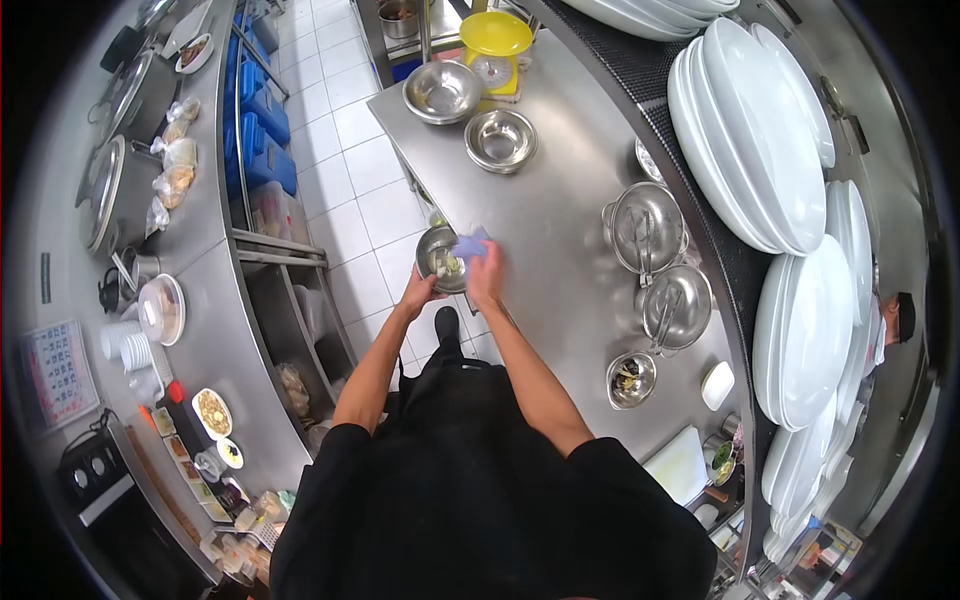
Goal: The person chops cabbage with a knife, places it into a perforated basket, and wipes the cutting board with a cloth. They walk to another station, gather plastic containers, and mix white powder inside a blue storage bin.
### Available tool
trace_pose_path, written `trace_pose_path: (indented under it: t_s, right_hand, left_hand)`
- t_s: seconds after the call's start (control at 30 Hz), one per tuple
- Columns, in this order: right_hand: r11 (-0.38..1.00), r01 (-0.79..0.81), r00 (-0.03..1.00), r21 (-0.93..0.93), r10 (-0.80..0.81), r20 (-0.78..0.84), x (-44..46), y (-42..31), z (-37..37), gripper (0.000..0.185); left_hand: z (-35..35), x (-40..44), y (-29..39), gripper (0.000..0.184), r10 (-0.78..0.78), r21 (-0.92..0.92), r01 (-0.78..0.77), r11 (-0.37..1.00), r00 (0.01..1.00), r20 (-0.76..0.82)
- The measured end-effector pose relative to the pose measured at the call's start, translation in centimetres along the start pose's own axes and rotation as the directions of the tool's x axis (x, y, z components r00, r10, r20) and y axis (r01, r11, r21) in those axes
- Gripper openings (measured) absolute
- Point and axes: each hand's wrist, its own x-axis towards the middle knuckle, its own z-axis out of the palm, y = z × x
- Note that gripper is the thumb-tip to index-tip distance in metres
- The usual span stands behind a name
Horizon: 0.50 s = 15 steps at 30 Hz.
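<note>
Head view. Left hand [420,292] clamped on rim of steel bowl [428,247], pale scraps inside; bowl beside tabletop [565,220] edge, over tiled floor [352,225]. Right hand [487,272], blurred, closed on purple cloth [470,243] at bowl's side. Open room: aisle left, bare steel right. In the way: kitchen scale [492,72] and mixing bowl [500,140] beyond; plate stacks [745,130] far right.
</note>
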Motion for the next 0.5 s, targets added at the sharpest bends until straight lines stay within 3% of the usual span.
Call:
trace_pose_path:
  t_s: [0.03, 0.1, 0.17, 0.23, 0.3, 0.37, 0.43, 0.47, 0.5]
  right_hand:
    - [0.994, -0.057, 0.996, 0.098, 0.063, -0.059, 0.1, 0.1, -1.4, 0.031]
    - [0.996, -0.074, 0.958, -0.04, 0.06, -0.282, 0.7, 2.6, -6.1, 0.035]
    - [0.967, -0.159, 0.829, -0.199, 0.022, -0.558, 1.5, 4.4, -10.5, 0.046]
    - [0.809, -0.379, 0.827, -0.45, 0.077, -0.557, 3.8, 9.8, -12.2, 0.057]
    - [0.716, -0.243, 0.922, -0.654, -0.039, -0.385, 6.8, 10.1, -12.0, 0.062]
    - [0.696, -0.062, 0.94, -0.715, -0.2, -0.276, 10.9, 11.2, -9.2, 0.062]
    - [0.735, 0.073, 0.961, -0.674, -0.233, -0.15, 12.9, 10.5, -3.9, 0.061]
    - [0.798, 0.165, 0.96, -0.58, -0.266, -0.092, 12.1, 5.9, -1.8, 0.058]
    - [0.855, 0.198, 0.979, -0.48, -0.195, 0.057, 10.9, 2.3, 0.5, 0.06]
  left_hand:
    - [-0.3, -0.1, -0.1, 0.062, -0.012, 0.005, 0.012, 1.0, 1.0, 0.001]
    - [-1.0, -0.2, -0.2, 0.062, -0.032, 0.012, 0.032, 0.999, 0.999, -0.004]
    - [-1.5, -0.4, 0.2, 0.062, -0.045, -0.021, 0.045, 0.999, 0.999, 0.009]
    - [-1.5, -0.6, 0.6, 0.062, -0.035, -0.062, 0.036, 0.997, 0.999, 0.015]
    - [-1.8, 0.1, 1.1, 0.062, -0.056, -0.073, 0.055, 0.996, 0.998, -0.008]
    - [-1.6, 0.4, 1.9, 0.06, -0.035, -0.078, 0.031, 0.996, 0.998, -0.046]
    - [-1.7, 1.3, 1.9, 0.054, -0.013, -0.112, 0.006, 0.994, 0.998, -0.061]
    - [-1.7, 1.7, 2.3, 0.052, 0.006, -0.098, -0.012, 0.995, 0.998, -0.059]
    - [-1.4, 1.9, 2.7, 0.051, 0.021, -0.08, -0.025, 0.996, 0.999, -0.05]
